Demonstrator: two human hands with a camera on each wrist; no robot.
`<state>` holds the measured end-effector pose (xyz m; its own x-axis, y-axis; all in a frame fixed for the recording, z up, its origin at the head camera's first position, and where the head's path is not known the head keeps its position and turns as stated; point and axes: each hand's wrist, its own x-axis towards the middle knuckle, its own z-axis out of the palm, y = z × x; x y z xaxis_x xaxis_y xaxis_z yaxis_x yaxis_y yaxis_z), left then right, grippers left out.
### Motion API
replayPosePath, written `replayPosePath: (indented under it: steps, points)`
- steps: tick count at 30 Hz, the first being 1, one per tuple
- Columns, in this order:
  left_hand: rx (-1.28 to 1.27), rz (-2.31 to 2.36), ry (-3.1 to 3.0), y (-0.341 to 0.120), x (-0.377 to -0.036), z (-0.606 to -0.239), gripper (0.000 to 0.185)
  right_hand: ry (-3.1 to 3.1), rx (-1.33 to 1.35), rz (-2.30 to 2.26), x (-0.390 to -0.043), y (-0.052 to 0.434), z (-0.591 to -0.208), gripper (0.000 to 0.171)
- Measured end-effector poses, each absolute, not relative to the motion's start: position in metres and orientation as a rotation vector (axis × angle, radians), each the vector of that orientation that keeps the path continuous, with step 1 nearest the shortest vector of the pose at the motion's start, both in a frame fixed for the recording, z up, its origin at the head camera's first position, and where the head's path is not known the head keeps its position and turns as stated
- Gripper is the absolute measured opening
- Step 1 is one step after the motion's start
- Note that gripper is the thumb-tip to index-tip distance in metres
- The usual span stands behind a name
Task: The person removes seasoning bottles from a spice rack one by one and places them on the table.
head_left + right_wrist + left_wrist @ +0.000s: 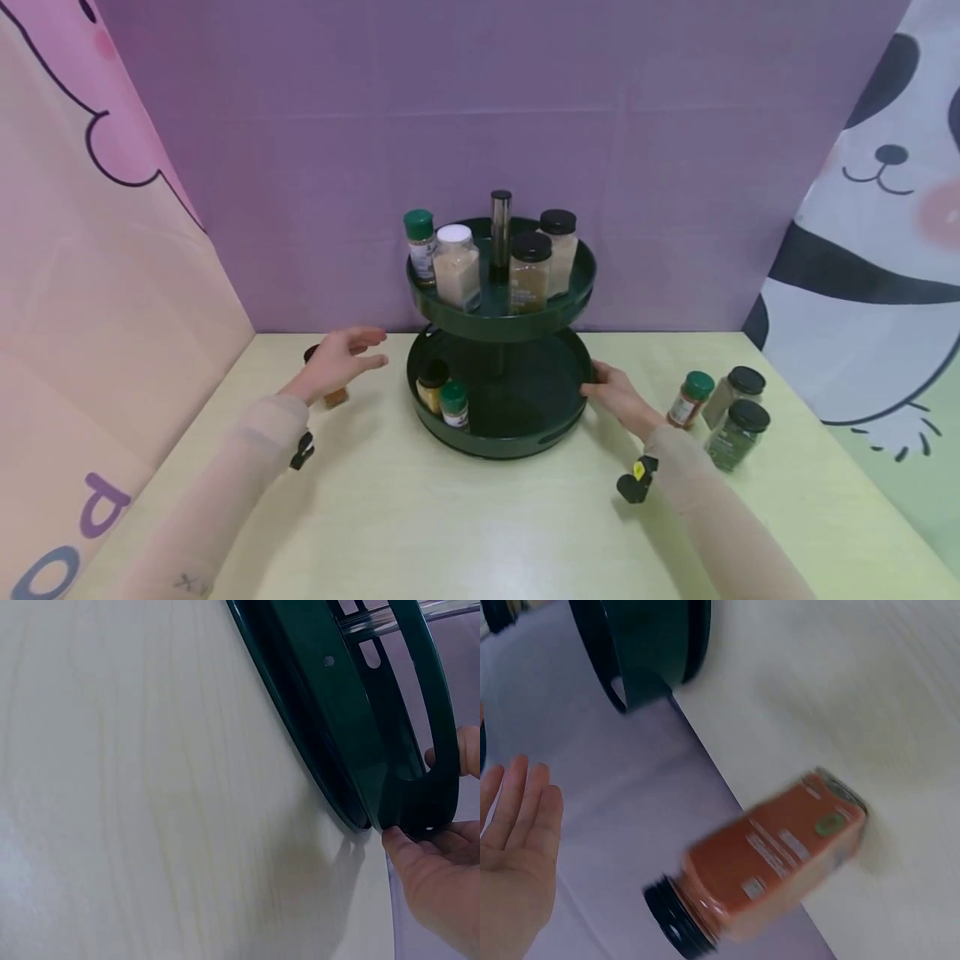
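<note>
Two-tier green rack (501, 433) is seen at the table's back centre, close to the purple backdrop (480, 100). Its lower tray rim is gripped by the right hand (617, 398) on the rack's right side; in the right wrist view the thumb and fingertips (401, 844) are seen pinched on the rim edge.

An orange spice jar (769, 862) with a black lid is seen on the table (465, 517) left of the rack, near the back wall. The left hand (336, 361) is held just above and in front of it, fingers spread and relaxed, nothing held. In the left wrist view a clear gap is shown between hand (514, 855) and jar; the view is blurred, so the label cannot be read. In the head view the jar is mostly hidden behind that hand.

On the lower tray, two small jars are stood at front left: one with a dark lid (432, 385), one with a green lid (453, 404), touching or nearly so. On the upper tray, four jars are placed around the central metal post (500, 233): a green-lidded one (421, 246), a white-lidded one (457, 267), and two black-lidded ones (530, 271) (559, 250).

Right of the rack, just beyond the right hand, three more jars are grouped on the table: a green-lidded one (692, 400) nearest the hand, and two black-lidded ones (738, 392) (738, 433) beside it.
</note>
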<state>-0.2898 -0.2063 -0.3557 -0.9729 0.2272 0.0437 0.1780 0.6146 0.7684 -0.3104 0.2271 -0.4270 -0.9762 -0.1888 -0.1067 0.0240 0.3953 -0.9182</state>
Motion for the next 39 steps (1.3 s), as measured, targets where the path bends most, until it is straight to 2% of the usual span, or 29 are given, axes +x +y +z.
replayPosePath:
  steps: [21,39]
  points:
    - [0.643,1.233,2.676,-0.159,-0.286,-0.38,0.057,2.462,-0.141,-1.605,-0.309,0.226,-0.426,0.065]
    - [0.512,1.216,2.614,-0.143,-0.282,-0.39,0.057,2.448,-0.13,-1.615,-0.309,0.226,-0.427,0.063]
